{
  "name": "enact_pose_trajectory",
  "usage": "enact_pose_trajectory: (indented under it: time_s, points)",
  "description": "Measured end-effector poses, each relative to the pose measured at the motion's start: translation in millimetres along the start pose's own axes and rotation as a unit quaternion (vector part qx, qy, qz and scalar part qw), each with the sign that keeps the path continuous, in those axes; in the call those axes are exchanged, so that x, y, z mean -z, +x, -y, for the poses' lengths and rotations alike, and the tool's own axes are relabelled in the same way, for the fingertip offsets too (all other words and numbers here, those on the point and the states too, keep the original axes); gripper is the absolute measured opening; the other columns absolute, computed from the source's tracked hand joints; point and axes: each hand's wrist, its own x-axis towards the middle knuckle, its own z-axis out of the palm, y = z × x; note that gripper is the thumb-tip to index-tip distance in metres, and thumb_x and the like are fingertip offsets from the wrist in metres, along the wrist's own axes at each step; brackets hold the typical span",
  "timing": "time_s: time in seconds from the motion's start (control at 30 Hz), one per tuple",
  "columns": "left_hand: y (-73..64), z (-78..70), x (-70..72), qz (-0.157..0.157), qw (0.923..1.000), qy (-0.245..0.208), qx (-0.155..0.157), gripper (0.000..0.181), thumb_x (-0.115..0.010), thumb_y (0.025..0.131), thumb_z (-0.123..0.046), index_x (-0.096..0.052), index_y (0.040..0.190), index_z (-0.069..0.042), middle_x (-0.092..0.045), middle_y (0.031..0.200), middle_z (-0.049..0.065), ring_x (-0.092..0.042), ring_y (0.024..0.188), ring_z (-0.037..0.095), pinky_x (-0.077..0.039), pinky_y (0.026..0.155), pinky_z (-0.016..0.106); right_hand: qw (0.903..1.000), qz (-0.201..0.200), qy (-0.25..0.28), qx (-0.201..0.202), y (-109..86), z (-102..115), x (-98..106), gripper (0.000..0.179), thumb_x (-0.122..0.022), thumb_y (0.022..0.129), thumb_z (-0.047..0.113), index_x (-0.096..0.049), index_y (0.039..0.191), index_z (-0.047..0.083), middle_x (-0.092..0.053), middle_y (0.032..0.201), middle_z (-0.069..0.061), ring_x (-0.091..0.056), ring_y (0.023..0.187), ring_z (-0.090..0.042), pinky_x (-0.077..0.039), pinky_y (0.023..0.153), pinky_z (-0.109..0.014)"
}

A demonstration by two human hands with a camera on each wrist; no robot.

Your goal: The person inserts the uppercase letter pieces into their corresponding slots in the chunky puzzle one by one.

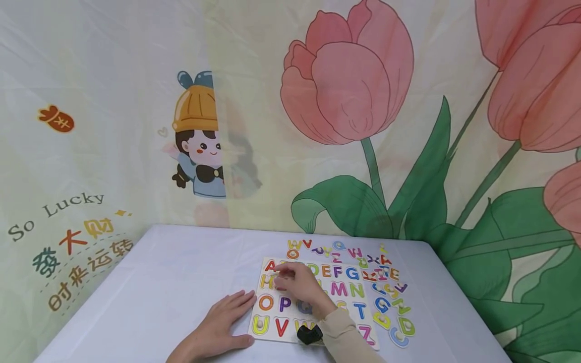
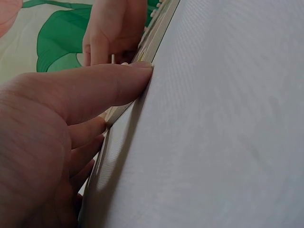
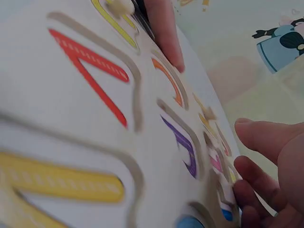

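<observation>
Letter pieces (image 1: 383,305), mostly strewn beyond and right of the board (image 1: 272,316), are judged light, stiff and best lifted by their knobs (image 3: 120,6), the left hand (image 1: 220,323) being laid straight-fingered against its left edge, the right hand (image 1: 299,283) held above, thumb parted from fingers.

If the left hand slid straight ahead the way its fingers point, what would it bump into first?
The alphabet board, almost at once: the left hand lies with its fingertips at the board's left edge, seemingly touching it, though contact is hard to judge.

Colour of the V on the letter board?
Red; the V shows best in the right wrist view.
</observation>
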Motion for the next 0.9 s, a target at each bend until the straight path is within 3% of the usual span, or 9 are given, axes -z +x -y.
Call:
enact_pose_trajectory:
  time_s: [0.17,0.37,0.77,0.9]
  points:
    - [1.1,-1.1,-0.6,0.006,0.9999,-0.002,0.008,0.093,-0.079,0.085,-0.059,-0.048,0.161,-0.013,-0.043,0.169,0.003,-0.034,0.157,0.038,-0.023,0.124,0.069,0.9993,-0.006,-0.025,0.028,15.2,-8,35,0.027,-0.074,0.101,0.019,-0.076,0.128,0.011,-0.071,0.120,-0.007,-0.065,0.101,-0.020,-0.058,0.082,-0.031]
    - [0.6,-0.2,-2.1,0.002,0.9999,0.004,0.013,0.094,-0.081,0.084,-0.057,-0.048,0.161,-0.015,-0.043,0.169,0.001,-0.034,0.157,0.037,-0.024,0.124,0.067,0.9966,-0.028,-0.068,0.036,42.3,-24,60,0.025,-0.073,0.102,0.013,-0.077,0.126,0.010,-0.070,0.119,-0.008,-0.067,0.103,-0.023,-0.060,0.086,-0.036]
    - [-0.8,0.9,-2.4,-0.004,1.0000,0.005,0.006,0.093,-0.080,0.084,-0.056,-0.048,0.161,-0.015,-0.043,0.168,0.001,-0.035,0.156,0.037,-0.025,0.124,0.067,0.9893,0.031,-0.114,0.086,64.7,-42,62,0.026,-0.069,0.104,0.009,-0.076,0.129,0.008,-0.066,0.111,-0.007,-0.063,0.093,-0.017,-0.055,0.073,-0.025]
    - [-0.6,0.8,-1.8,0.000,1.0000,0.004,0.007,0.093,-0.080,0.085,-0.057,-0.048,0.161,-0.015,-0.043,0.169,0.001,-0.035,0.157,0.036,-0.025,0.124,0.067,0.9871,0.035,-0.137,0.074,71.0,-41,58,0.026,-0.069,0.104,0.012,-0.077,0.129,0.012,-0.066,0.108,-0.003,-0.060,0.089,-0.014,-0.054,0.071,-0.024]
